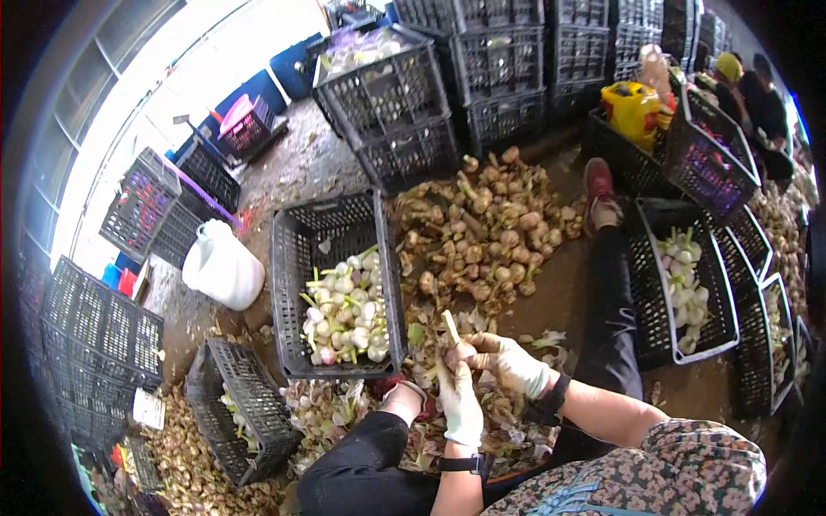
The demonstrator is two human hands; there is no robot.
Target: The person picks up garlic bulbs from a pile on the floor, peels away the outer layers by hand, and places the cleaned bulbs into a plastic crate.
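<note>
A garlic bulb (461,353) with a pinkish skin and a pale stem pointing up is held between my two gloved hands. My left hand (461,404) is closed round its lower side, thumb and fingers against the bulb. On the other side, my right hand (514,365) pinches the bulb with its fingertips. Just beyond them to the left stands a black plastic crate (330,371) holding peeled white garlic bulbs (348,310) with greenish stems. Ahead lies a heap of unpeeled garlic (495,228), brown and dirty. Loose skins (516,430) cover the floor beneath my hands.
Stacked black crates (499,77) stand at the back. A white plastic jug (222,267) is at the left, near a tilted crate (245,408). Another crate of garlic (684,284) stands right of my leg, with a yellow bag (632,112) behind. People (748,95) sit far right.
</note>
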